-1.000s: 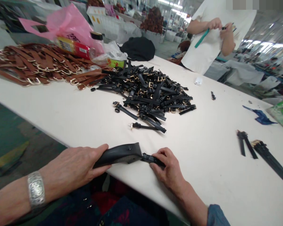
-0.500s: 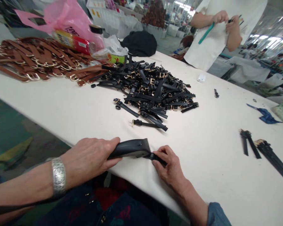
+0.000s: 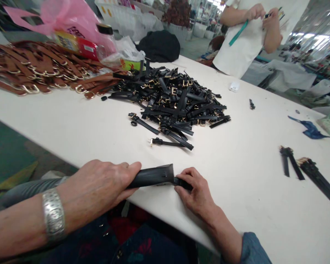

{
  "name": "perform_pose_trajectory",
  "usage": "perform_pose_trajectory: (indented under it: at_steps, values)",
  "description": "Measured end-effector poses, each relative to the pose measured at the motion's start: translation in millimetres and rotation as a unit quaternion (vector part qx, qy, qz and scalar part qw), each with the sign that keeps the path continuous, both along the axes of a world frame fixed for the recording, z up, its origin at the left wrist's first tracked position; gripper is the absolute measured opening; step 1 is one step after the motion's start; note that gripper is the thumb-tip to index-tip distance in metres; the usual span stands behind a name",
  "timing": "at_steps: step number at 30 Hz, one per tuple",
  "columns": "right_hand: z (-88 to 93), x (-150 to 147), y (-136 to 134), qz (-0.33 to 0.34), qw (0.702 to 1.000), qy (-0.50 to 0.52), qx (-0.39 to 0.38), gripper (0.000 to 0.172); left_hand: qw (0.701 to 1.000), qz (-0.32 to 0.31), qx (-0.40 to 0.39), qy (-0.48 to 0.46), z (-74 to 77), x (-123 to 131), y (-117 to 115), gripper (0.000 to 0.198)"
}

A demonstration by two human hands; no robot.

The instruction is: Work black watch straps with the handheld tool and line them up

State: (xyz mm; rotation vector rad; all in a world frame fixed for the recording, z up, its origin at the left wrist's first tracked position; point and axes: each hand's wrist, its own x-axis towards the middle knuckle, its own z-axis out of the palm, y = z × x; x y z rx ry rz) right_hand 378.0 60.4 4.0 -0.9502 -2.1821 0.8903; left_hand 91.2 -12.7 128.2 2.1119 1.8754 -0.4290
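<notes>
My left hand, with a silver bracelet at the wrist, is wrapped round a black stapler near the table's front edge. The stapler's squared front end points right and meets a short black strap. Thumb and fingers of my right hand pinch that strap; much of it is hidden in the grip. Just beyond the hands lies a single black buckle strap. Behind it spreads a heap of black straps with gold buckles.
Brown buckle straps are piled at left beside a pink bag and a black cloth bundle. Black straps lie in small groups at right, near a blue scrap. Across the white table stands a co-worker.
My left hand and the stapler have turned slightly, showing more of the stapler's top, and the forearm has shifted left. My right hand keeps its pinch on the strap.
</notes>
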Motion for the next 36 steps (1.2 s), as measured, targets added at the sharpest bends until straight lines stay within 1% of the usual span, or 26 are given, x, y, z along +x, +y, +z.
perform_pose_trajectory:
  at_steps: [3, 6, 8, 11, 14, 16, 17, 20, 24, 26, 27, 29, 31, 33, 35, 36]
  values:
    - [1.6, 0.2, 1.6, 0.006, 1.0, 0.024, 0.016, 0.029, 1.0, -0.024, 0.013, 0.014, 2.2, 20.4, 10.9, 0.015]
    - [0.8, 1.1, 2.6, -0.001, 0.999, 0.037, 0.026, 0.03, 1.0, -0.016, 0.011, 0.007, 0.0, 23.0, 20.0, 0.019]
    - [-1.1, 1.7, 2.8, -0.011, 0.999, 0.032, 0.025, 0.03, 1.0, 0.001, 0.001, 0.007, -1.5, 13.8, 24.6, 0.025]
    - [-4.5, 2.2, 3.2, -0.013, 0.999, 0.025, 0.017, 0.026, 0.999, 0.035, 0.014, 0.037, -2.8, -9.7, 24.9, 0.031]
    - [-5.8, 2.2, 3.4, -0.009, 0.999, 0.028, 0.014, 0.024, 0.998, 0.056, 0.027, 0.029, -3.6, -32.1, 13.5, 0.024]
    - [-5.3, 2.0, 3.2, -0.008, 0.999, 0.031, 0.014, 0.024, 0.999, 0.045, 0.023, -0.007, -4.2, -38.2, 3.6, 0.022]
    - [-4.9, 2.0, 3.0, -0.009, 0.999, 0.032, 0.013, 0.024, 0.999, 0.035, 0.016, -0.024, -4.5, -37.3, -0.2, 0.021]
    - [-3.4, 1.6, 2.7, -0.011, 0.999, 0.032, 0.01, 0.024, 0.999, 0.008, 0.003, -0.042, -4.2, -19.7, -1.6, 0.019]
    - [-1.1, 0.6, 3.0, -0.01, 0.999, 0.038, 0.02, 0.021, 1.0, -0.026, 0.017, -0.005, 1.8, 15.8, 16.4, 0.015]
    - [-0.4, 0.4, 3.1, -0.011, 0.999, 0.039, 0.026, 0.019, 0.999, -0.041, 0.017, 0.011, 6.1, 24.8, 25.6, 0.012]
    - [-0.3, 0.6, 2.9, -0.012, 0.999, 0.038, 0.027, 0.019, 0.999, -0.045, 0.013, 0.013, 7.9, 25.3, 28.2, 0.011]
    - [-0.9, 1.4, 2.2, -0.017, 0.999, 0.032, 0.027, 0.022, 0.999, -0.04, 0.001, 0.015, 10.0, 18.4, 28.4, 0.014]
    - [-2.0, 2.4, 1.1, -0.019, 0.999, 0.026, 0.025, 0.024, 0.999, -0.032, -0.001, 0.01, 10.0, 4.4, 22.6, 0.017]
    - [-3.1, 2.8, 0.2, -0.016, 0.999, 0.024, 0.02, 0.025, 0.999, -0.034, 0.013, 0.002, 8.7, -9.2, 14.6, 0.019]
    - [-3.4, 2.3, -0.2, -0.013, 1.0, 0.024, 0.014, 0.025, 0.999, -0.04, 0.027, -0.007, 7.2, -14.7, 8.9, 0.02]
    - [-3.0, 1.6, -0.2, -0.013, 1.0, 0.023, 0.012, 0.025, 0.999, -0.04, 0.031, -0.009, 6.5, -13.2, 7.8, 0.019]
